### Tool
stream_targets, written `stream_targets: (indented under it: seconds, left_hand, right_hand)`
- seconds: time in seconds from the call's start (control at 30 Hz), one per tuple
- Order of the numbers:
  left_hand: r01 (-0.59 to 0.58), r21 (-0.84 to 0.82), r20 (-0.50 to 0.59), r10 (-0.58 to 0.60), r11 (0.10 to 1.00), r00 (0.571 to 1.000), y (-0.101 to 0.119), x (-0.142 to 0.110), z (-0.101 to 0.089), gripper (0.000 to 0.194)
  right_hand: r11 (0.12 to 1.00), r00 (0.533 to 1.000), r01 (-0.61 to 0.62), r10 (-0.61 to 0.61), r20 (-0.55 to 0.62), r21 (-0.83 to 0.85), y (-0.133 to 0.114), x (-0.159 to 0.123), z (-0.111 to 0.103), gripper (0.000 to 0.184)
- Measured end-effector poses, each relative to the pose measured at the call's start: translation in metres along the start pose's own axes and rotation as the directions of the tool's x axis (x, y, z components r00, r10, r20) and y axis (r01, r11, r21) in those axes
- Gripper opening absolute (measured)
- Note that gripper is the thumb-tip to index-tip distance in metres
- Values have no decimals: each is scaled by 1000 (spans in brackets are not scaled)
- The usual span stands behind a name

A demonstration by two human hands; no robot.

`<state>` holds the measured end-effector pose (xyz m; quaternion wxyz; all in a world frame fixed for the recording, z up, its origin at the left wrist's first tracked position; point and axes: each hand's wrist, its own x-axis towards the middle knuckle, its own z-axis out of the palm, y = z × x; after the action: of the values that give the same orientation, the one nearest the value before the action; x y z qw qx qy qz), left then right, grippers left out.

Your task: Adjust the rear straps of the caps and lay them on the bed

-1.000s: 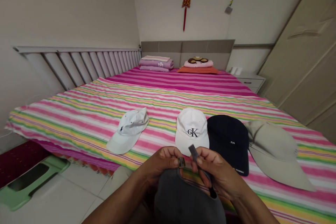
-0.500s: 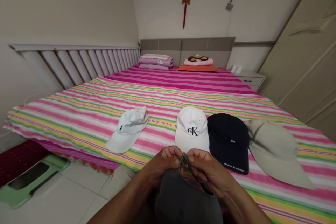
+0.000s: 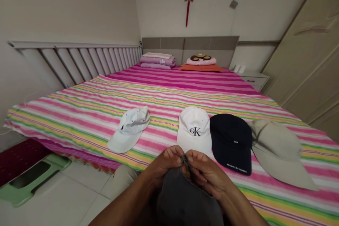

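A dark grey cap (image 3: 189,197) is held close to my body at the bottom of the view. My left hand (image 3: 165,162) pinches one side of the strap at the cap's back opening. On the other side, my right hand (image 3: 205,169) grips the strap and the cap's edge, fingertips almost touching those of the left. Just beyond my hands lies a white cap (image 3: 194,127) with black letters. A navy cap (image 3: 231,141) sits against its right side, followed by a beige cap (image 3: 280,148). Farther left rests a pale cap (image 3: 129,129) with a small dark emblem.
Striped sheets cover the bed (image 3: 87,113). Folded purple bedding (image 3: 157,61) and a pink folded item (image 3: 201,60) lie by the headboard (image 3: 169,47). A green stool (image 3: 39,176) stands on the floor at left. A white nightstand (image 3: 254,79) and a radiator (image 3: 87,61) flank the bed.
The strap ends, apart and angled before, now sit together between my fingertips. My hands have drawn slightly closer. The caps on the bed have not moved.
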<state>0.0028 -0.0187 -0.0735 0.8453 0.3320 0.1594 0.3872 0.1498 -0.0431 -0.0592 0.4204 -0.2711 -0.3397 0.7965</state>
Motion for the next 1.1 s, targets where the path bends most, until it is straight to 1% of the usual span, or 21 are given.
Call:
stream_targets:
  seconds: [0.07,0.13,0.23,0.37,0.47,0.57,0.67,0.83,0.97,1.1]
  left_hand:
    - [8,0,-10,-8,1000,1000,1,-1,0,22]
    - [16,5,-8,-16,1000,1000,0,-1,0,23]
    - [29,-4,-12,-29,1000,1000,-1,-1,0,23]
    - [42,2,-49,-42,999,998,-2,-1,0,23]
    - [20,19,-57,-18,1000,998,-1,-2,-1,22]
    - [20,17,-42,-19,1000,999,-1,-3,-1,20]
    - [37,15,-18,-36,999,999,-2,-3,1,19]
    - [52,26,39,-53,998,998,-4,-3,2,16]
    - [65,36,-7,-64,997,998,-4,-3,-2,18]
    - [101,60,-55,-98,993,994,-3,-4,-4,20]
  right_hand:
    - [1000,999,-5,5,33,12,0,0,1,25]
    - [1000,999,-14,13,39,18,1,0,1,25]
    - [1000,1000,-14,14,17,-6,2,-1,-1,24]
    - [999,999,9,-11,-53,-37,0,-4,1,24]
    - [999,999,20,-22,-49,-34,-3,-8,3,24]
    - [998,997,40,-43,-69,-53,-5,-10,3,20]
    - [998,992,61,-64,-110,-31,-5,-9,3,22]
    - [998,993,51,-54,-104,-40,-2,-8,4,25]
    - [998,991,43,-48,-123,-42,-2,-9,5,23]
    - [985,987,50,-74,-141,-168,-2,-9,7,26]
